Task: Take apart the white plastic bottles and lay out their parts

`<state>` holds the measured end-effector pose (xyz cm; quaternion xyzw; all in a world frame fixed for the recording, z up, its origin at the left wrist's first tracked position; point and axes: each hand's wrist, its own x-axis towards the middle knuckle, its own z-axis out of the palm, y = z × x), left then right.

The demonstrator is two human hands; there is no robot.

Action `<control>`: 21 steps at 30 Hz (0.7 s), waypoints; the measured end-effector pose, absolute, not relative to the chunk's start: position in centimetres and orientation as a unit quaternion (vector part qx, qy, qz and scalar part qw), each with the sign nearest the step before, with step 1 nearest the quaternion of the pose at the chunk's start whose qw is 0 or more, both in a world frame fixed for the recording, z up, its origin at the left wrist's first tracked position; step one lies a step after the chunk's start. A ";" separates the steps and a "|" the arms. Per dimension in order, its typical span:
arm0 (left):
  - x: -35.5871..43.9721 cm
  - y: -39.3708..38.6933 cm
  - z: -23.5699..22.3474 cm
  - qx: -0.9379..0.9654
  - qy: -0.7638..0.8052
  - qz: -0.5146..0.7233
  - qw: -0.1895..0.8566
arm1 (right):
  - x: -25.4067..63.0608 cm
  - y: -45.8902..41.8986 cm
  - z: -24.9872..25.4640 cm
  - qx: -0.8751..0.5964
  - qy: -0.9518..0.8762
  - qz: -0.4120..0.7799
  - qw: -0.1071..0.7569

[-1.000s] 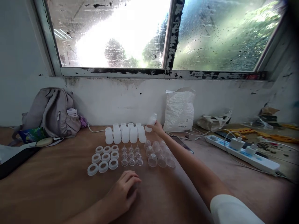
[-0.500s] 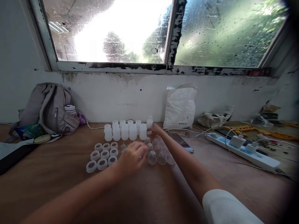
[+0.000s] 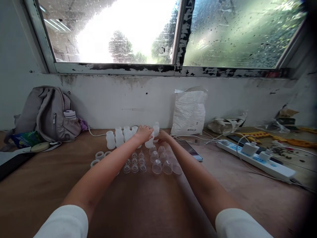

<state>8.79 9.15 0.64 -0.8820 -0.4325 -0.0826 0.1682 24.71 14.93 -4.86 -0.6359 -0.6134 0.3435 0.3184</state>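
Observation:
Translucent white baby bottles [image 3: 111, 140] stand in rows at the back of the table. My left hand [image 3: 144, 133] reaches over the right end of the rows, its fingers curled at the top of a front bottle [image 3: 149, 143]. Beside it, my right hand [image 3: 162, 136] is closed round the side of a bottle with a clear top [image 3: 156, 129]; its fingertips are partly hidden. Clear bottle teats [image 3: 134, 168] lie in rows between my forearms. Clear dome caps [image 3: 157, 167] stand to their right. Collar rings [image 3: 99, 155] are partly covered by my left forearm.
At the back left is a grey backpack [image 3: 53, 109]. A white plastic bag [image 3: 189, 112] leans on the wall, with a phone [image 3: 190, 150] in front of it. On the right lie a power strip [image 3: 260, 163] and cables. A window [image 3: 123, 39] is above.
My left hand has moved up and away from me, from above the teats to the bottles. The teats show now, while my left forearm covers several rings. My right hand stays at its bottle.

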 end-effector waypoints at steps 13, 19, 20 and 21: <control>8.2 9.2 0.9 -0.874 -0.454 -0.070 0.156 | 23.4 15.0 -4.8 -0.637 -0.630 0.343 0.283; 7.8 9.3 0.5 -0.870 -0.460 -0.079 0.156 | 23.2 14.9 -4.5 -0.636 -0.648 0.332 0.255; 7.7 9.2 0.6 -0.871 -0.457 -0.082 0.157 | 23.2 14.8 -4.5 -0.636 -0.651 0.330 0.252; 7.6 9.1 0.7 -0.873 -0.454 -0.086 0.158 | 23.2 14.8 -4.5 -0.635 -0.654 0.327 0.249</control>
